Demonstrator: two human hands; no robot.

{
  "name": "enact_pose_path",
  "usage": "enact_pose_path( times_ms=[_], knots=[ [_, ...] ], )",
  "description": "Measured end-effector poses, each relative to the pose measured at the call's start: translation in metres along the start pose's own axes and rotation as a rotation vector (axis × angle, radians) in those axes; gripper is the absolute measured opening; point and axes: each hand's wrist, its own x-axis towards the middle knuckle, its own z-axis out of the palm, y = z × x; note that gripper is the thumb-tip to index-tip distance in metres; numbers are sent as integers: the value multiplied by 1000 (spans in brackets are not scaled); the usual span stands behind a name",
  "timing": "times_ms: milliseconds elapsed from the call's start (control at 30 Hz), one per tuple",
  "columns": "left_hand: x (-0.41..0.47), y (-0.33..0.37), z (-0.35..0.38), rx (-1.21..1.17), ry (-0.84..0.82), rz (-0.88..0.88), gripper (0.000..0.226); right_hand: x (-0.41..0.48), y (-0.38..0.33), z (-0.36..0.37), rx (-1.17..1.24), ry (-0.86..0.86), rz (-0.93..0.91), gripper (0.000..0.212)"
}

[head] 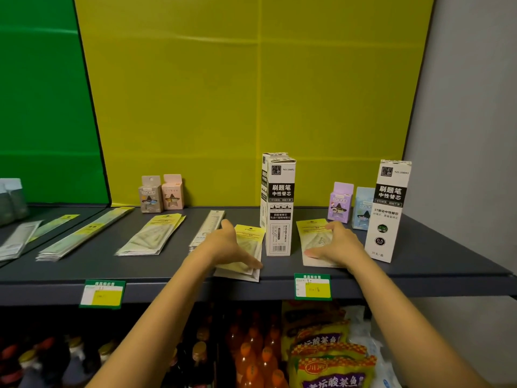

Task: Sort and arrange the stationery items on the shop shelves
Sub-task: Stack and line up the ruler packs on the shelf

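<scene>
Pressure should stay light and even, I judge, so each glossy stack slides square to the shelf edge without fanning. Both lie flat with fingers straight: the left hand presses yellow-headed packets, the right hand a second pile; a tall refill box stands between them.

Soft, even light, no glare. Yellow backdrop bright and flat. Only faint shadows at the foot of the standing boxes. Bottles under the shelf sit in murk. Overall soft focus. Packets at far left smeared. Shelf edge bowed by the wide lens.
</scene>
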Motion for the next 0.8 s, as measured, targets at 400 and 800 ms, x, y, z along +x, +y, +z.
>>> enact_pose_path(
  times_ms=[400, 800],
  knots=[
    [9, -1, -3, -204, -43, -66, 106, 8, -9, -3, 156, -172, 95, 88],
    [4, -9, -4, -553, 82, -23, 73, 7, -12, -5, 207, -176, 63, 106]
  ],
)
